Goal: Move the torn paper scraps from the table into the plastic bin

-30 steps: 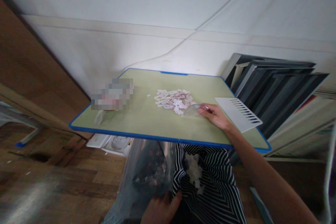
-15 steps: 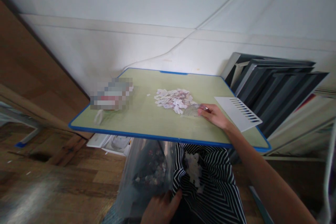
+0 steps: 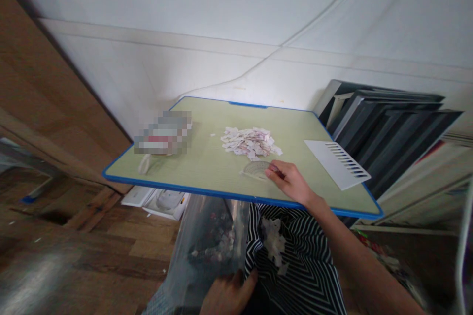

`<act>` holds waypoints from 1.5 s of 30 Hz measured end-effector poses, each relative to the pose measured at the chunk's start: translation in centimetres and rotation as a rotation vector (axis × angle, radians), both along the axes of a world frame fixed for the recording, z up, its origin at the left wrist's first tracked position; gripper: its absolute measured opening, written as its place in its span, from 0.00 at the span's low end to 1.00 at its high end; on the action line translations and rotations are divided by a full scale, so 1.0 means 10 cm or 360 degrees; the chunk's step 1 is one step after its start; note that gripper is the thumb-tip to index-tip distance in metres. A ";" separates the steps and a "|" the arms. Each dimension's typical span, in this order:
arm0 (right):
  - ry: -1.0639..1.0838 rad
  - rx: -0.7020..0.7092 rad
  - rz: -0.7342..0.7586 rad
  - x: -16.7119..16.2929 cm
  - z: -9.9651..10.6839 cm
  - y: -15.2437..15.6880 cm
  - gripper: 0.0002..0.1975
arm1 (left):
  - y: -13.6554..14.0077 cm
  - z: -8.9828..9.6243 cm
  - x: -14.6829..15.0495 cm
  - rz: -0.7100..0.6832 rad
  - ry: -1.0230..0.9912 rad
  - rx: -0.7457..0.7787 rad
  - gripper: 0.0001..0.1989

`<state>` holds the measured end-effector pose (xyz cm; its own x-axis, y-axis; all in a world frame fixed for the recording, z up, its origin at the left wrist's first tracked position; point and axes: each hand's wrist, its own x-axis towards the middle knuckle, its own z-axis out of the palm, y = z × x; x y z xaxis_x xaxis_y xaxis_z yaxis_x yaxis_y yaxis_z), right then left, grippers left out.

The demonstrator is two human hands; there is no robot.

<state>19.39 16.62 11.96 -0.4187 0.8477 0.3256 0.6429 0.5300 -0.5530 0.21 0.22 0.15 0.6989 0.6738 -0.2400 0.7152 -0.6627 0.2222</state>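
Between thumb and fingers of the right hand (image 3: pixel 290 181): one clear protractor (image 3: pixel 254 169), pinched closed at its right end, curved edge facing the wall, body over the near half of the tabletop.

Just beyond the protractor: one heap of paper scraps (image 3: pixel 250 141), white with pinkish patches, loosely piled near the middle of the table (image 3: pixel 195 165). Whether protractor and heap touch cannot be told. One single scrap (image 3: pixel 213 135) apart, left of the heap.

Below the near edge: left hand (image 3: pixel 228 293), back uppermost, thumb towards the striped cloth (image 3: pixel 310 270); fingers partly hidden, and whether they grip anything cannot be told. Black and white cloth, gathered in folds, with pale scraps (image 3: pixel 273 240) lying in it. Beside it on the left, one clear plastic bag (image 3: pixel 177 268), small mixed bits inside.

On the tabletop, right: one white slotted panel (image 3: pixel 328 160), lying flat, slots along its right side. On the left: one blurred-out item (image 3: pixel 162 135), with a pale loop (image 3: pixel 144 164) at its near side. Table surface pale green, rim blue.

Outward: dark panels (image 3: pixel 388 128), stacked leaning at right; white cable (image 3: pixel 258 65) slanting across the wall (image 3: pixel 177 0); open white box (image 3: pixel 164 203) on the wood-patterned floor (image 3: pixel 121 251), lower left.
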 end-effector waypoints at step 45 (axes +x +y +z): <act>-0.0090 0.0021 0.0572 -0.39 0.03 -0.03 0.11 | 0.01 0.06 0.01 -0.0032 0.0123 -0.0063 0.29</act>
